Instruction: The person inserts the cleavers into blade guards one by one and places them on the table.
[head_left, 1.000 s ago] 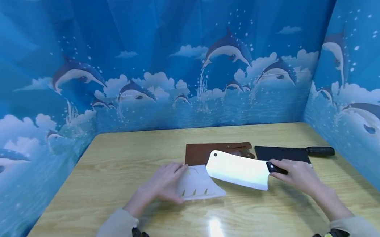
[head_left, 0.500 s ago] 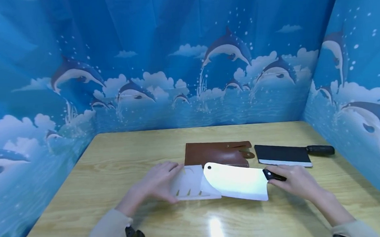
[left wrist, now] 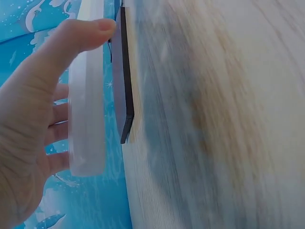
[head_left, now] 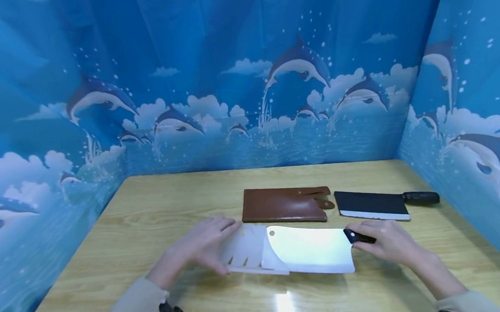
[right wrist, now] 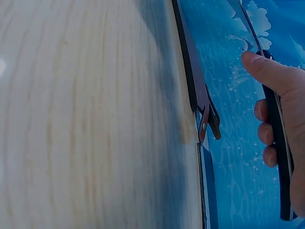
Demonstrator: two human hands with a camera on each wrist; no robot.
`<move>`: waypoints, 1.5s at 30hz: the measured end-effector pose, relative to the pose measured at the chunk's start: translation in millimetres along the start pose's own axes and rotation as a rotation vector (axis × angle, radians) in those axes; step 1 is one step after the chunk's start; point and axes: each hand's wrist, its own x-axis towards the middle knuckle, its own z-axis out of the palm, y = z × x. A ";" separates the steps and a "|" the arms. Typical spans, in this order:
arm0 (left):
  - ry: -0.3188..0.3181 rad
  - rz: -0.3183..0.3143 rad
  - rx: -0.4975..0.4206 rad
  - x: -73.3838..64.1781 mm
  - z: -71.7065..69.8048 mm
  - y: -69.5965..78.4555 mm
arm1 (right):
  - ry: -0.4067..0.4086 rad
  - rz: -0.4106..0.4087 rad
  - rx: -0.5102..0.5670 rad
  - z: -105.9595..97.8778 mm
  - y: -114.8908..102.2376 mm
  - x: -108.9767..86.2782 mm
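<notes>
My left hand (head_left: pixel 210 242) holds a translucent white blade guard (head_left: pixel 247 251) by its left end, thumb at the near side and fingers at the far side. In the left wrist view the guard (left wrist: pixel 86 119) stands edge-on between thumb and fingers. With my right hand (head_left: pixel 386 240) I grip a cleaver (head_left: pixel 311 250) by its black handle (right wrist: pixel 281 157); its broad, shiny blade points left. The blade's front end, with a round hole near the top corner, overlaps the guard's curved mouth, and its lower corner shows pale through the plastic. Both are held above the table.
Behind the cleaver lies a brown leather sheath (head_left: pixel 283 204) with two strap ends at its right. A second cleaver (head_left: pixel 371 205), with a black blade and pale edge, lies at the back right. The wooden table (head_left: pixel 170 194) meets a blue dolphin-print curtain (head_left: pixel 211 82) behind.
The cleaver has tilted level and come down and nearer, its front end now overlapping the guard's mouth. The guard has moved slightly left and nearer, uncovering more of the leather sheath.
</notes>
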 end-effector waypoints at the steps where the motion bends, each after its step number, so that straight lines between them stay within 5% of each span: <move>1: 0.003 0.005 -0.003 -0.5 0.1 -0.2 | -0.001 -0.002 0.007 -0.2 0.1 0.6; 11: -0.005 0.061 0.014 -0.4 0.8 -1.5 | -0.021 -0.049 0.048 0.2 0.9 8.0; 15: 0.046 0.068 0.047 -2.7 4.4 -2.0 | -0.014 -0.034 0.055 0.8 -1.7 3.8; 24: 0.151 -0.068 -0.004 -16.9 14.0 3.3 | -0.034 0.029 0.116 -7.1 -13.0 -3.6; 30: 0.310 0.018 -0.004 -22.6 18.9 5.3 | -0.104 0.020 0.098 -13.7 -25.1 -3.4; 35: 0.408 0.079 -0.028 -27.7 20.3 7.5 | -0.180 0.088 0.108 -19.9 -37.7 -4.5; 45: 0.441 0.070 -0.085 -38.9 14.8 10.0 | -0.295 0.217 0.205 -27.0 -53.2 0.7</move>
